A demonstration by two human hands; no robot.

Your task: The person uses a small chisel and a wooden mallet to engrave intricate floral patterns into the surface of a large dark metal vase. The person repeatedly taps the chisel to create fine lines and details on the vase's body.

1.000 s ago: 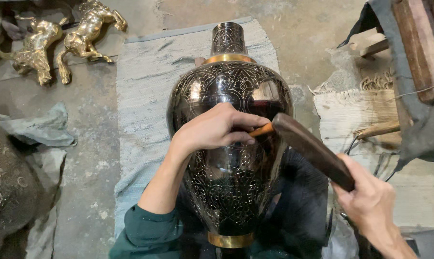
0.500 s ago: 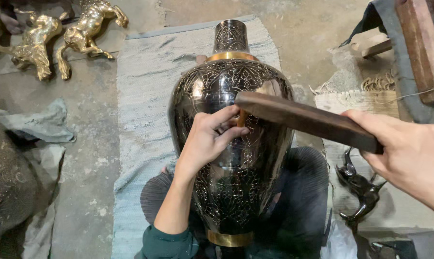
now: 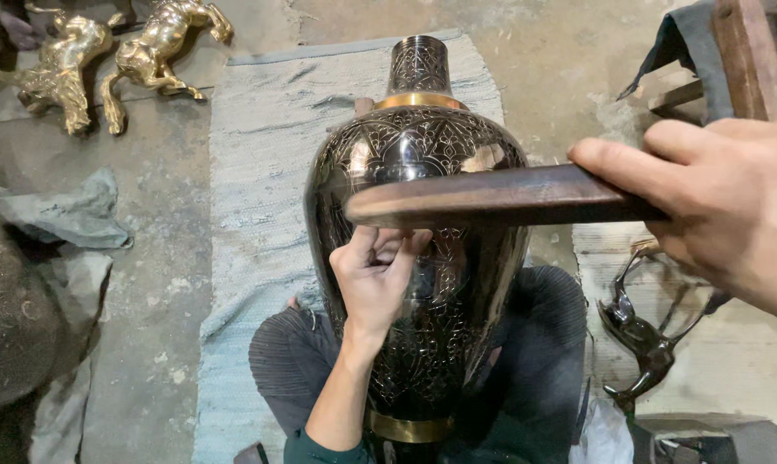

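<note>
- Head view: the fingers [image 3: 387,247] of the left hand [image 3: 373,283] are bunched together against the belly of the dark engraved vase [image 3: 419,258], pinched as if on a small tool, though the tool itself is hidden behind the wooden bar, so I cannot tell what they grip.
- The right hand [image 3: 724,206] has its fingers [image 3: 620,167] clamped round one end of a long dark wooden bar [image 3: 492,196], which is held level across the vase just above the left hand (a mallet-like beater, by the look of it).
- The vase lies lengthwise on the person's lap, neck pointing away, resting over a grey woven mat [image 3: 260,215] on the concrete floor [image 3: 148,283].
- As to progress, judged from the surface alone: fine cut patterns already cover the shoulder, the neck and most of the belly that shows, and the brass bands at neck and foot are bare. The patch under the left hand is where work stands now; what is left there, or on the far side, cannot be seen.
- Further out: two golden horse figures [image 3: 105,56] at the upper left, a dark animal figure [image 3: 642,344] on the right, crumpled grey cloth [image 3: 70,215] on the left.
</note>
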